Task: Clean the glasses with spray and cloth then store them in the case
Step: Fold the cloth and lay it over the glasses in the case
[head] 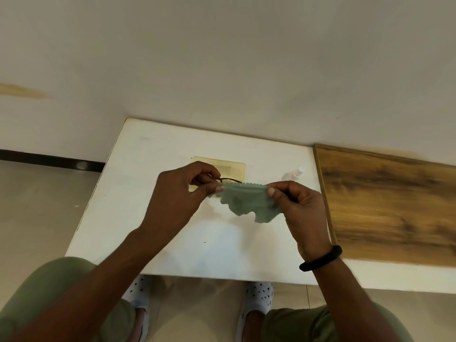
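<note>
Both grips pinched: left hand (177, 193) holds glasses (229, 179) and one cloth (246, 202) edge; right hand (303, 208) pinches the opposite edge, above the counter (138, 218).

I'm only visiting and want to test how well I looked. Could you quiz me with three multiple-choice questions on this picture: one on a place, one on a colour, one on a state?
1. Where is the spray bottle?
A. On the white table, right of the case
B. On a shelf
C. In a drawer

2. What colour is the cloth?
A. Red
B. Pale green
C. Black

3. What state is the cloth in?
A. Folded flat on the table
B. Pinched between the left hand and right hand
C. Stuffed in the case

Answers:
1 A, the bottle sits on the tabletop beside the yellowish case.
2 B, the fabric is plainly pale green.
3 B, each hand pinches an upper corner, with the cloth hanging above the table.
</note>
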A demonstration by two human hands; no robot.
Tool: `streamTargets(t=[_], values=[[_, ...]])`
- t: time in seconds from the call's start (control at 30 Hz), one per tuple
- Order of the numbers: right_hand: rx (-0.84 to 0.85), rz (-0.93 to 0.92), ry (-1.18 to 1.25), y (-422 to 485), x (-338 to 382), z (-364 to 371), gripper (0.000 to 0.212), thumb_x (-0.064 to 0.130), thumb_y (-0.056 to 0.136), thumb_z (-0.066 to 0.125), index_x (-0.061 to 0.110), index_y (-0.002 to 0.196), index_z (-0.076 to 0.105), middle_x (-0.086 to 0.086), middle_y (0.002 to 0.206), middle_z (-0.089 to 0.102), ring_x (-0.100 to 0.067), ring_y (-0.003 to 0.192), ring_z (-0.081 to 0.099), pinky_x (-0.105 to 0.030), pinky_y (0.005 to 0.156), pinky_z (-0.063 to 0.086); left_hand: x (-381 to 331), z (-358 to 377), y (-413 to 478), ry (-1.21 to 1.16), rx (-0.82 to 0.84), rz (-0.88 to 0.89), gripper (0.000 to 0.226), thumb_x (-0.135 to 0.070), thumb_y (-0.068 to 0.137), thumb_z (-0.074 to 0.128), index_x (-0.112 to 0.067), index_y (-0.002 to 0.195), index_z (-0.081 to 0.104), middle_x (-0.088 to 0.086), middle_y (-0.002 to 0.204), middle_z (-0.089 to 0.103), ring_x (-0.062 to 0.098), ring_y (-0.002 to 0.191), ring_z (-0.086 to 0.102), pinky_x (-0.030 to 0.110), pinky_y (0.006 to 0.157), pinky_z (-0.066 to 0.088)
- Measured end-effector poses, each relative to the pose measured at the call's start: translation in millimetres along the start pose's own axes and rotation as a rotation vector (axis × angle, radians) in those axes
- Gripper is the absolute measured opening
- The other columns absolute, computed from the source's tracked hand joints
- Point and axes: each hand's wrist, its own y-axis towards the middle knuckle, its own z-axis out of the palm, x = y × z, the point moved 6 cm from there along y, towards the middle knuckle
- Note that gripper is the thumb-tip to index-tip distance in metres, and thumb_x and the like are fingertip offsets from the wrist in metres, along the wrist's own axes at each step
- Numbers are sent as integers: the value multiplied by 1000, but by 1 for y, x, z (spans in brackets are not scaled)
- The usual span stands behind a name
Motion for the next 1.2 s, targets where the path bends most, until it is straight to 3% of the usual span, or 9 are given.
streamTargets(t=[0.17,0.3,0.4,0.57,0.73,0.9,1.07,1.2], values=[[-52,48,33,1,0,4,6,11,85,73,16,85,77,6,72,73,-2,64,61,-16,61,49,-2,-8,0,44,-28,19,18,-13,82,77,-24,96,72,-21,82,70,-3,85,64,2,68,39],[-55,48,20,4,0,3,2,14,84,75,14,83,76,0,72,74,-7,64,63,-20,62,50,-2,-10,0,72,-29,33,18,-14,84,75,-25,98,71,-25,88,68,-4,86,64,3,66,39],[-49,13,-32,6,2,2,5,13,84,74,15,80,75,1,69,73,-9,62,63,-18,58,48,0,-12,1,85,-32,38,17,-14,85,74,-24,99,72,-18,80,71,-5,86,64,2,66,39],[89,-40,-186,10,-2,3,21,3,85,69,23,82,75,3,77,75,-17,78,71,-32,75,56,3,-17,3,106,-40,42,18,-13,86,74,-23,101,72,-18,81,71,-7,85,64,1,68,37],[167,-158,-365,4,3,6,30,-6,85,66,21,92,76,6,84,74,-4,80,69,-11,73,49,3,-18,3,128,-22,51,19,-11,87,72,-22,102,72,-17,83,71,-8,87,63,-1,69,36],[181,-152,-497,4,-1,9,22,4,89,66,24,80,71,4,80,67,-13,78,63,-27,70,50,2,-16,3,136,31,61,20,-7,88,70,-21,103,73,-14,88,72,-7,91,63,-2,76,36],[287,28,-305,2,-7,13,15,13,95,58,19,83,65,0,81,67,-7,67,53,-23,64,41,2,-17,4,163,22,99,18,-6,89,68,-18,102,73,-22,93,68,-8,94,60,-2,77,37],[288,108,20,0,-5,17,14,13,89,57,5,82,66,-16,81,69,-18,77,61,-40,79,48,-2,-19,3,186,-5,168,20,-9,93,65,-22,105,71,-23,99,67,-6,97,60,2,85,39]])
